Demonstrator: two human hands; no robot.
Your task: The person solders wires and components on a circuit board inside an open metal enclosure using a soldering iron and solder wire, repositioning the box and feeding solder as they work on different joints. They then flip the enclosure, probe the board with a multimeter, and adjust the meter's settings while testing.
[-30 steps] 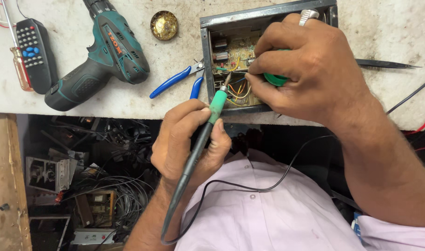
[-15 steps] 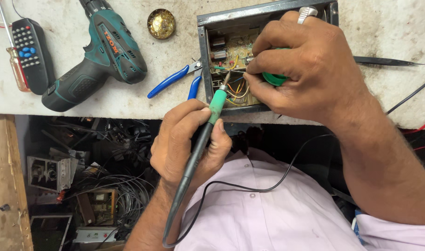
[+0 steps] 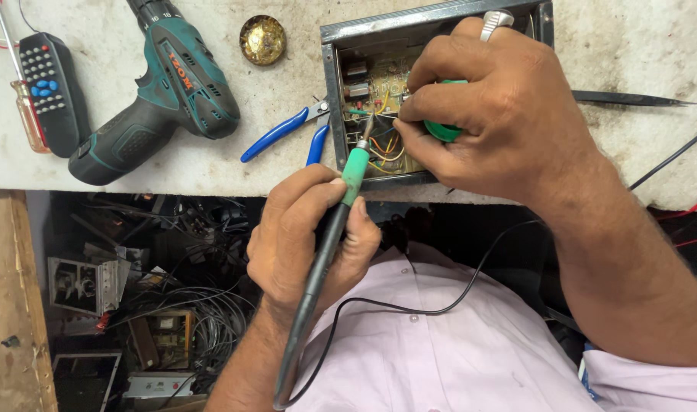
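1. Soldering: my left hand [image 3: 310,236] grips the iron [image 3: 329,229] like a pen, tip on the board [image 3: 375,95] just ahead.
2. My right hand [image 3: 501,114] pinches a green spool [image 3: 440,131] above that joint.
3. Next, I judge, steady solder feed.

Pale pink buttoned shirt [image 3: 440,358] — sleeves pushed back, forearms bare. Silver ring [image 3: 497,21] on a finger of right hand [image 3: 501,122] — left hand [image 3: 310,236] without rings.

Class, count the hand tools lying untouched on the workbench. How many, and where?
3: the drill at left, the blue-handled pliers beside the metal box, the screwdriver at far left. Others may be hidden.
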